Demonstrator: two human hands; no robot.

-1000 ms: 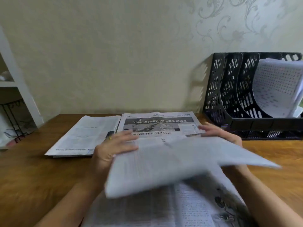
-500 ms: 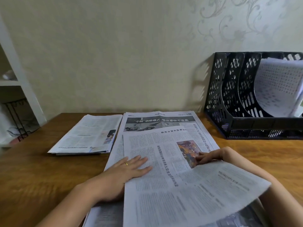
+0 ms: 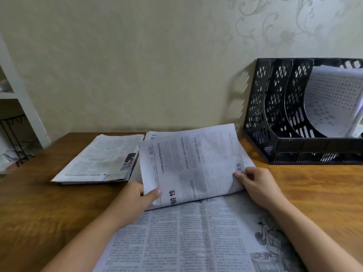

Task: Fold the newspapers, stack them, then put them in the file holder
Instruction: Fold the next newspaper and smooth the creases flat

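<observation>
Newspaper (image 3: 192,165), folded and lifted slightly off the table (image 3: 35,203): the left hand (image 3: 135,197) pinches its near left corner and the right hand (image 3: 257,183) pinches its near right edge. It looks light, thin and floppy, easily creased or torn, best held at both edges. Half a second ago it lay open under flat hands. A folded pile (image 3: 98,160) lies left; the file holder (image 3: 279,118) stands right.

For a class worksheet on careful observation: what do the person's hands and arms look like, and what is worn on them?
Both forearms are bare, with no sleeves in view. No watch or bracelet shows on either wrist. No ring can be made out on the left hand or right hand.
</observation>
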